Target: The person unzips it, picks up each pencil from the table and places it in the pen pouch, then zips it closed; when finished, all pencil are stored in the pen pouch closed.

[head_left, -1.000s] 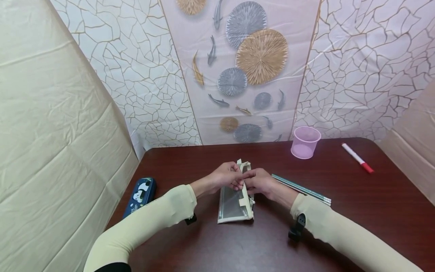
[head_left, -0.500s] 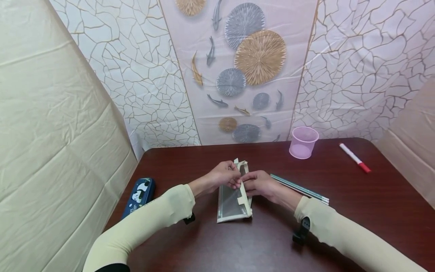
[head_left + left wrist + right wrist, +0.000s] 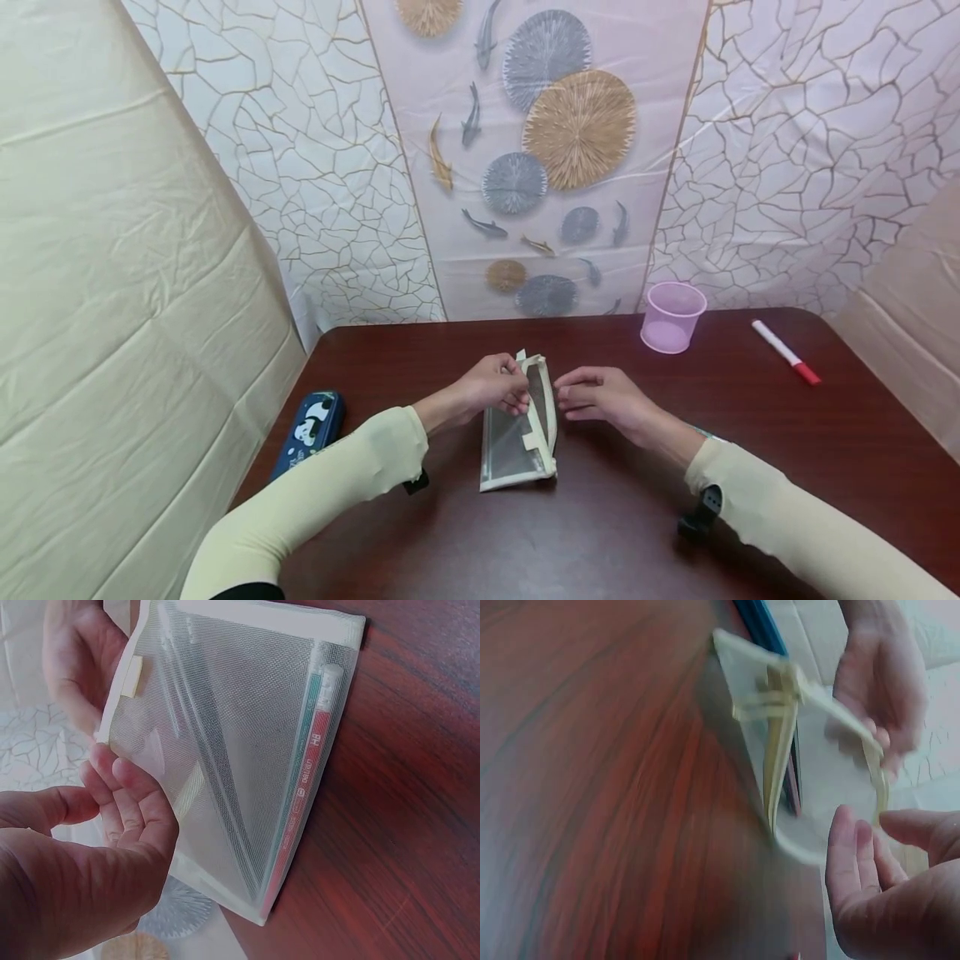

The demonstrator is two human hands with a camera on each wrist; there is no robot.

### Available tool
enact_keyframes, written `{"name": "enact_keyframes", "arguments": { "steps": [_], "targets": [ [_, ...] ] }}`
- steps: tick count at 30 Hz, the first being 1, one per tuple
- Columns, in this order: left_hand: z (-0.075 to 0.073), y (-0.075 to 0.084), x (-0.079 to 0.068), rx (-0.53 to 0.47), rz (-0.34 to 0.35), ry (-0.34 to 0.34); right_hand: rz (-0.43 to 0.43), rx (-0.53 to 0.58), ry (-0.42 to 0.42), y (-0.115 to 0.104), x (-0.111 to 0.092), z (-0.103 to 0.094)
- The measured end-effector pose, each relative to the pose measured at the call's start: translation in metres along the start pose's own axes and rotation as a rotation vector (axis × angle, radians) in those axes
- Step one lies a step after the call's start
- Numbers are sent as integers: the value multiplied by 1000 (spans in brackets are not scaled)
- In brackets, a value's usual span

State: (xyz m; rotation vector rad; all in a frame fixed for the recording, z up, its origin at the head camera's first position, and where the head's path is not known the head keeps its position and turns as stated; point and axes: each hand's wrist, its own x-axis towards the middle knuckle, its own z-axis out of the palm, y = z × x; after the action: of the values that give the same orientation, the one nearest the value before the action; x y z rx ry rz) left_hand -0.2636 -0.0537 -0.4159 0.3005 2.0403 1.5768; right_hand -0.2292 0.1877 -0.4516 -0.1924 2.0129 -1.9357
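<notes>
A see-through mesh pencil pouch (image 3: 513,450) with cream trim stands on the table, its mouth gaping to the right. My left hand (image 3: 493,386) pinches the near rim of that mouth between thumb and fingers. Through the mesh in the left wrist view, a red pencil (image 3: 304,787) and a teal pencil (image 3: 298,750) lie along the bottom inside. Just right of the opening is my right hand (image 3: 607,396), fingers loosely bent and holding nothing. Teal pencils (image 3: 707,433) on the table are mostly hidden under the right forearm.
A dark blue pencil case (image 3: 309,429) with pandas lies at the left edge of the table (image 3: 465,542). Toward the back right stand a pink see-through cup (image 3: 670,321) and, farther right, a white marker with a red cap (image 3: 783,350). Patterned cloth hangs behind.
My right hand has drawn back to the right, out of the pouch's mouth, and its forearm now covers most of the table pencils. The left hand keeps its pinch on the rim.
</notes>
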Motion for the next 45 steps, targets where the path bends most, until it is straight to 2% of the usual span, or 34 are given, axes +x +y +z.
{"name": "enact_keyframes", "arguments": {
  "steps": [4, 8, 12, 15, 18, 20, 23, 29, 32, 38, 45],
  "targets": [
    [-2, -1, -1, -2, -1, -5, -14, -76, 33, 1, -8, -26],
    [-4, -2, -2, -4, -6, -5, -7, -220, 87, 0, -14, -55],
    [-6, -2, -1, -5, -5, -6, -36, -430, 117, -1, -17, -84],
    [-6, -2, -2, 0, -6, -6, -75, -633, 124, -1, -20, -103],
    [-6, -2, -1, 4, -6, -3, -101, -828, 104, 1, -24, -121],
    [-6, -2, -1, 5, -4, 1, -108, -903, 77, 4, -26, -130],
    [-7, -2, -1, 7, -1, 5, -111, -905, 22, 10, -28, -141],
    [-7, -2, 1, 9, 0, 6, -73, -733, -84, 18, -30, -158],
    [-7, -3, 2, 11, 0, 1, -78, -684, -132, 21, -32, -165],
    [-7, -3, 2, 5, -5, -7, -103, -631, -173, 25, -33, -169],
    [-6, -3, 2, 6, -10, -8, -128, -627, -217, 26, -31, -171]
  ]
}}
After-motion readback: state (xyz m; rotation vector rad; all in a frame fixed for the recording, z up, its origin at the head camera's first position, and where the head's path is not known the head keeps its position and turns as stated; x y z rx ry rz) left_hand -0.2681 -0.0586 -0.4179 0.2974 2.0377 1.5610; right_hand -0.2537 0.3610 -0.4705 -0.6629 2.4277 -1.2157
